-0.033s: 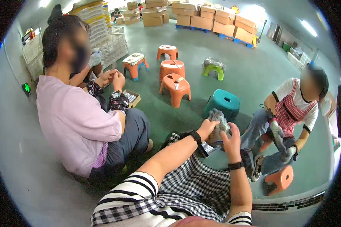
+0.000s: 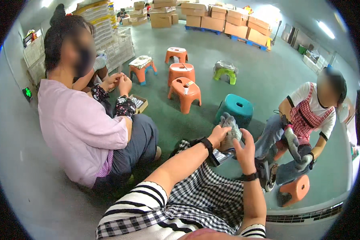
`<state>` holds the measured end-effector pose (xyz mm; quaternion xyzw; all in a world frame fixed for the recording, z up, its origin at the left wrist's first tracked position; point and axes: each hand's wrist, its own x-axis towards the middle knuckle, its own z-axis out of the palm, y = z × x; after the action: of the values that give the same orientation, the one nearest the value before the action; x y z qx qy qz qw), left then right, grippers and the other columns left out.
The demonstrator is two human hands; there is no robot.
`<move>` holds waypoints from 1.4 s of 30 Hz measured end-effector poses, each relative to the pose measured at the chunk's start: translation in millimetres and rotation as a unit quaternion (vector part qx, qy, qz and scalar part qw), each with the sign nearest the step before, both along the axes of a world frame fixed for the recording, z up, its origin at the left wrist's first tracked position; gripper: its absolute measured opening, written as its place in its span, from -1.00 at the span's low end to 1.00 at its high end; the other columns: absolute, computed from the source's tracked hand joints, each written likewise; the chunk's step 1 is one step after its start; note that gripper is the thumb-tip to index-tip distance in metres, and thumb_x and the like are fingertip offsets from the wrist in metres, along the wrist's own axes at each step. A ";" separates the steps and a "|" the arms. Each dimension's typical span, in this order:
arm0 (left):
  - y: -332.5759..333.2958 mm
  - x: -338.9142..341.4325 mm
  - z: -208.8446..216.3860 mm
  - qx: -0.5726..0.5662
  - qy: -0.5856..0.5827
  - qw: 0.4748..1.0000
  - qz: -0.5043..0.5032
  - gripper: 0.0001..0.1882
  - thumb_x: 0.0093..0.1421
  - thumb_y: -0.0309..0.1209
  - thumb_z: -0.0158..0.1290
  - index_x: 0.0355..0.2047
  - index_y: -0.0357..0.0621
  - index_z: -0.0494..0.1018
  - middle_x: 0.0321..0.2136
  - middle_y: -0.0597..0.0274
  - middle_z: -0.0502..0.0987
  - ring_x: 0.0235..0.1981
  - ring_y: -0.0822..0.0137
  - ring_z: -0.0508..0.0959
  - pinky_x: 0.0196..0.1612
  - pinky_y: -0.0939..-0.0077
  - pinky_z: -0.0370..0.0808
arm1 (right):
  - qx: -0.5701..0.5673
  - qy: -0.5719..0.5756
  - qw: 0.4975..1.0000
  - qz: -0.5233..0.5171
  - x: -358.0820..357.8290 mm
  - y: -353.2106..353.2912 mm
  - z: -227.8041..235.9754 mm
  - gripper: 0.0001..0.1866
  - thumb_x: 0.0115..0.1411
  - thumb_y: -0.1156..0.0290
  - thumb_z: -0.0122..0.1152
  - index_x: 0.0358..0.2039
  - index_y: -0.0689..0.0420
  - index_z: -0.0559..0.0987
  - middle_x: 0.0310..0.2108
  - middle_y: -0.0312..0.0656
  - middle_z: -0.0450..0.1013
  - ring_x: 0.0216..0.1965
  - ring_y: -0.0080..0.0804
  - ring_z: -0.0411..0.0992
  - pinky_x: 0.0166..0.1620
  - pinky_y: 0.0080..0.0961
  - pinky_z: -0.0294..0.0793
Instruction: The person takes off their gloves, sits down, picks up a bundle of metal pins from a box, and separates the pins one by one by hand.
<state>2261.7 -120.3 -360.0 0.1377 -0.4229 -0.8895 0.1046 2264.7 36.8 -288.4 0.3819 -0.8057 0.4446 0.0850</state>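
Observation:
Grey knitted work gloves (image 2: 230, 140) are held in front of me, above my lap, their fingers pointing up and away. My left hand (image 2: 219, 136) grips them from the left, thumb lying across the knit. From the right, my right hand (image 2: 245, 154) holds their lower edge, its thumb against the fabric and its fingers partly curled. Whether it is one glove or a pair laid together, I cannot make out. Beneath my hands, partly hidden, a small box (image 2: 221, 157) shows silvery contents. A black-and-white checked apron (image 2: 206, 192) covers my lap.
A teal stool (image 2: 236, 109) stands just beyond my hands, with orange stools (image 2: 185, 94) and a green stool (image 2: 225, 74) farther off. Co-workers sit at left (image 2: 80, 124) and right (image 2: 308, 116). An open carton (image 2: 139, 103) is beside the left one. Cardboard boxes (image 2: 236, 23) line the back.

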 end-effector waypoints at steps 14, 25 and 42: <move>-3.4 -9.1 -24.7 -0.002 -0.014 1.000 0.023 -0.67 0.08 -0.44 0.10 -0.15 -0.33 0.39 -0.31 0.14 0.52 -0.32 0.28 0.53 -0.27 0.33 0.46 | -0.228 0.021 0.811 0.539 121.9 3.6 174.3 -0.79 -0.04 0.58 0.22 -0.32 0.22 0.58 -0.23 -0.05 0.48 -0.22 -0.14 0.45 -0.09 -0.22 0.37; -38.7 13.9 -7.8 -0.015 -0.018 0.999 0.033 -0.72 0.13 -0.50 0.03 -0.13 -0.30 0.36 -0.25 0.14 0.50 -0.25 0.25 0.53 -0.18 0.32 0.50 | -0.368 0.053 0.690 0.621 94.3 4.3 149.3 -0.82 0.13 0.48 0.16 -0.27 0.28 0.59 -0.20 0.07 0.44 -0.28 -0.08 0.41 -0.26 -0.21 0.40; -16.9 20.8 -34.0 -0.096 0.120 0.980 0.127 -0.70 0.11 -0.47 0.06 -0.13 -0.28 0.39 -0.29 0.22 0.51 -0.31 0.34 0.50 -0.24 0.41 0.44 | -0.177 -0.109 0.904 0.375 67.3 9.3 120.1 -0.80 0.14 0.52 0.05 -0.22 0.27 0.53 -0.25 -0.09 0.48 -0.26 -0.33 0.47 -0.17 -0.48 0.43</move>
<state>2282.4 -137.2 -394.0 0.0716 -0.4702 -0.8341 0.2793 2331.9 46.1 -168.3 0.5839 -0.5155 0.6174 -0.1100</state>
